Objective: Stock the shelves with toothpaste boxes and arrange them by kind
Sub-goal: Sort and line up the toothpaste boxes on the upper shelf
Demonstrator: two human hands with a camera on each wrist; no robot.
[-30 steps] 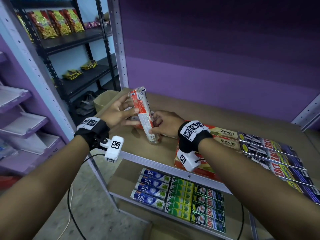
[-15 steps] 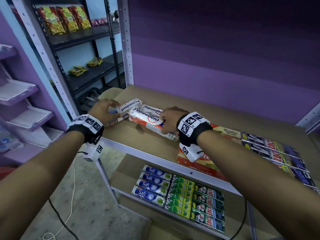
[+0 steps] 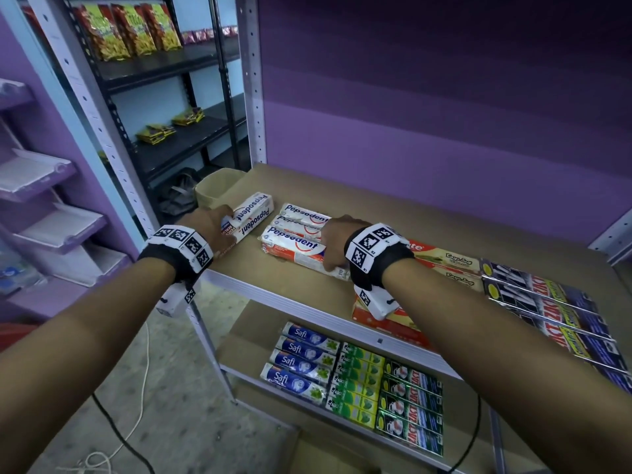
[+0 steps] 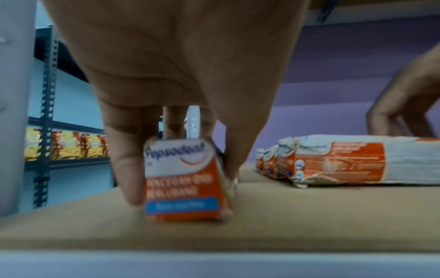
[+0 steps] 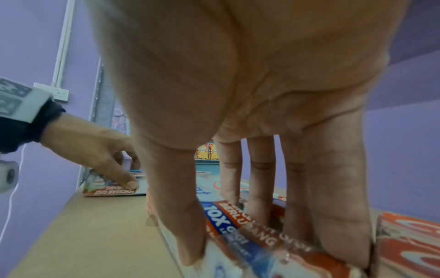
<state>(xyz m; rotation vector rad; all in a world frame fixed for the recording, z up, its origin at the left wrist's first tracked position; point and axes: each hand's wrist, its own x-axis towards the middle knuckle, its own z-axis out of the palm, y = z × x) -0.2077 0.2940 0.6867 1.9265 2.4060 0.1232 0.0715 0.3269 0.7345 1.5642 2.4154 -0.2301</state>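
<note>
While on the shelf (image 3: 236, 268), Pepsodent boxes (image 3: 294, 246) under both hands (image 3: 337, 239).

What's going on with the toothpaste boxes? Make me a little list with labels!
place: top shelf of a store rack
left hand: grips a single Pepsodent box at its near end, lying slanted on the shelf
right hand: thumb and fingers around the near end of a row of three Pepsodent boxes lying flat side by side
gap: the single box lies apart from the row, to its left
also on top shelf: red and yellow boxes, dark Zact boxes
lower shelf: Safi boxes, green boxes, green Zact boxes, in neat groups
</note>
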